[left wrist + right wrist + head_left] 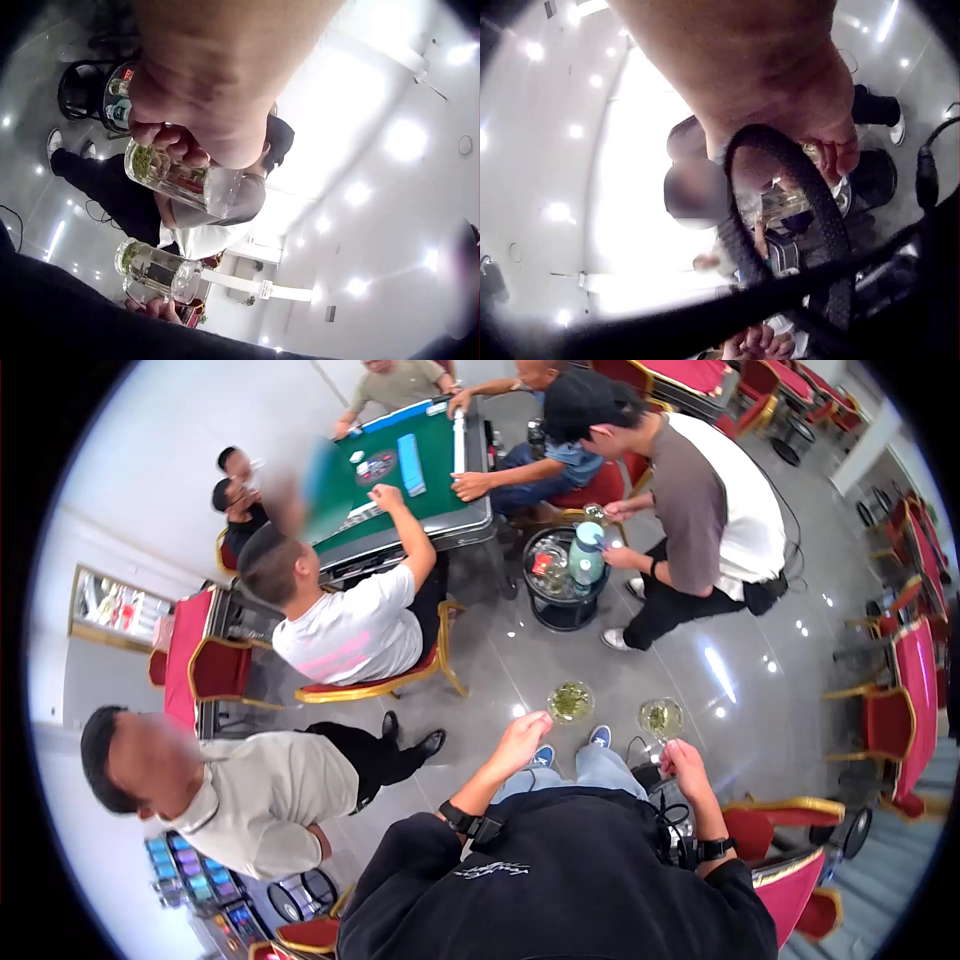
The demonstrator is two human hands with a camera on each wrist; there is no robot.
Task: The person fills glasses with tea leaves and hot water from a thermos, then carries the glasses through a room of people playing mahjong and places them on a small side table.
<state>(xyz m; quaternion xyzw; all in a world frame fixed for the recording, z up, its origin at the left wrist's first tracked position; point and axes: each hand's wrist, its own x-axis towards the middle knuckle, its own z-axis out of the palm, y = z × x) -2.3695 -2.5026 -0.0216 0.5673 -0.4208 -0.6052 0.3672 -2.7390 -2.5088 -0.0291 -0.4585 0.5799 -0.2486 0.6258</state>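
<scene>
My left hand (524, 740) grips the handle of a clear glass mug (570, 703) with green leaves in it. My right hand (682, 768) grips a second mug (661, 717), also holding leaves, a little to the right. Both mugs are held apart over the floor in front of my body. In the left wrist view, curled fingers (169, 142) are at the near mug (184, 178), and the other mug (156, 270) shows below. The right wrist view has my right hand (795, 127) around its mug, partly hidden by a dark cord.
Ahead, a person in a cap holds a glass and a teal bottle (586, 555) over a small round stand (565, 598). People sit around a green game table (440, 500). Someone stands at the left. Red chairs (885, 722) line the right; a chair and table are close behind my right arm.
</scene>
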